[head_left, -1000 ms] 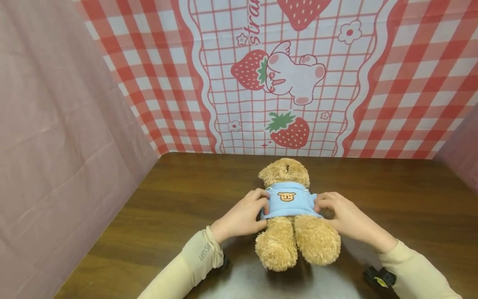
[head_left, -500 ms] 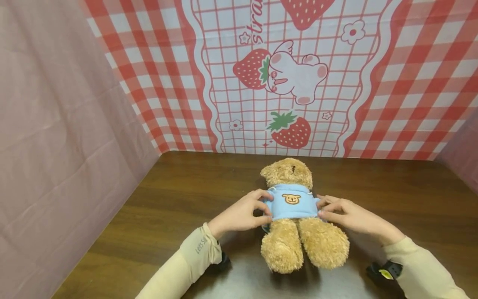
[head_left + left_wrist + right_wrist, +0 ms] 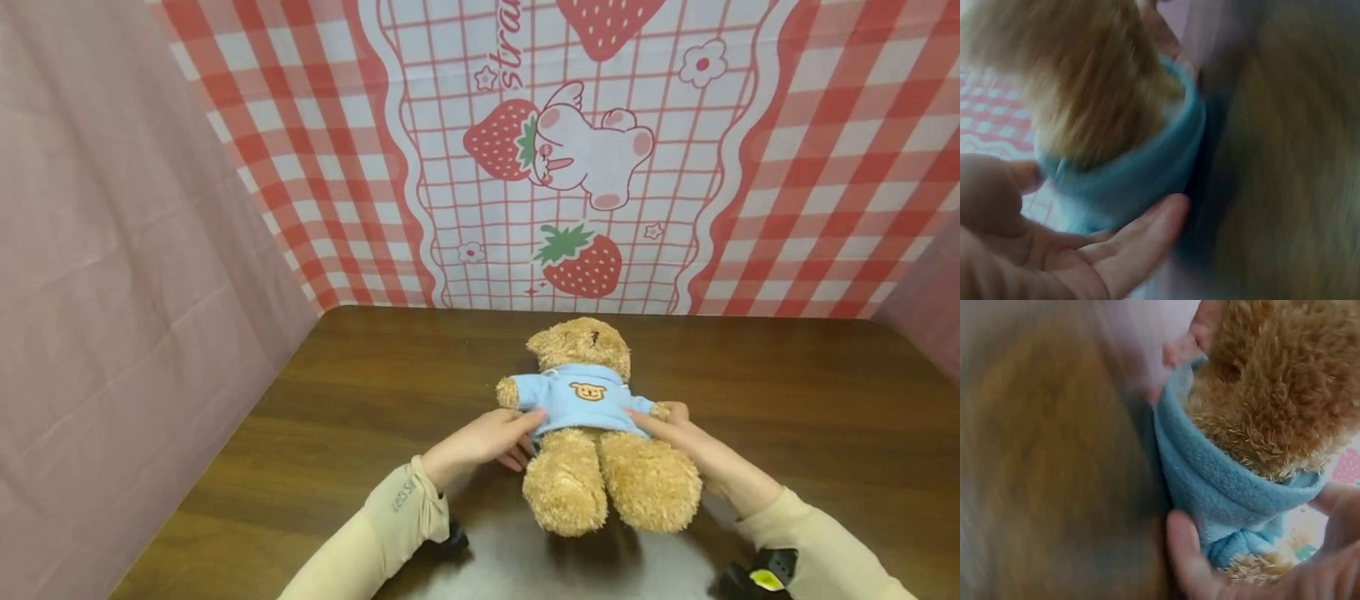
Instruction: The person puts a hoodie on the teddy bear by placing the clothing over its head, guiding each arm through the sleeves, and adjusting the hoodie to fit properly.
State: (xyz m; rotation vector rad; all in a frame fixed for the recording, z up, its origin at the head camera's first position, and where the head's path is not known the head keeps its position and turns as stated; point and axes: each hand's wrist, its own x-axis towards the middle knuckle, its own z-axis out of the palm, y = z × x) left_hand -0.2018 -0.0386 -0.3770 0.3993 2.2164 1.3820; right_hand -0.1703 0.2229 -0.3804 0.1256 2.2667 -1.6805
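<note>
A light-brown plush teddy bear in a light-blue top with a small bear-face patch lies on its back, feet toward me. My left hand holds its left-of-view side, thumb on the top's lower edge and fingers low beside the body. On the opposite side my right hand grips it, thumb on the front near the hem. In the left wrist view, my left hand is around the blue hem, blurred. In the right wrist view, my right hand spans the hem. Fingertips beneath the bear are partly hidden.
A dark wooden table carries the bear. Behind it hangs a red-and-white checked cloth printed with strawberries. A pinkish curtain borders the left, and another drape the right.
Both hands have slid from the bear's arms and sides to lower on its body, thumbs now on the top's front. The left-of-view arm has come out into view, spread sideways.
</note>
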